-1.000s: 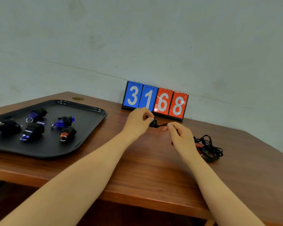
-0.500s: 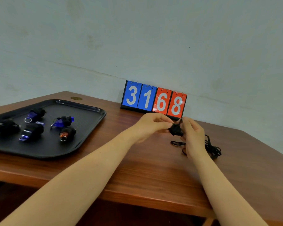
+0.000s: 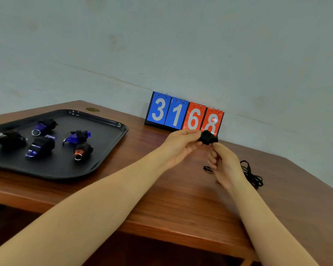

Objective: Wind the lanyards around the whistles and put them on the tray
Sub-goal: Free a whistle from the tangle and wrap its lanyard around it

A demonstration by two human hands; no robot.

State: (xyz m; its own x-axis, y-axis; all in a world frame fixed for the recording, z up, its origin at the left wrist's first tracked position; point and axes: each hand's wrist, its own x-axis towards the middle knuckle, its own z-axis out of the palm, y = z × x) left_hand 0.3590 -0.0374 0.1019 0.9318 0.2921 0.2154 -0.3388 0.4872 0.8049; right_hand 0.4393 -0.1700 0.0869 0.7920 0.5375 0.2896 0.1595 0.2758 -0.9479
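Note:
My left hand (image 3: 178,145) pinches a whistle wrapped in black lanyard (image 3: 208,137), held up in front of the scoreboard. My right hand (image 3: 222,166) is just below it, its fingers curled round the loose end of the cord, which trails down to the table (image 3: 208,168). A black tray (image 3: 106,143) at the left holds several wound whistles: blue ones (image 3: 76,136) (image 3: 43,126) (image 3: 40,147), an orange one (image 3: 82,150) and a dark one (image 3: 8,138). Another loose black lanyard (image 3: 251,174) lies on the table right of my right hand; its whistle is hidden.
A flip scoreboard (image 3: 184,114) reading 3168 stands at the back of the wooden table (image 3: 161,204) against the wall. A brass cap (image 3: 92,109) sits in the tabletop behind the tray. The table's front edge runs below my forearms.
Both hands have risen with the whistle. The lanyard bundle on it has grown thicker, and my right hand has dropped below it, drawing the cord's loose end.

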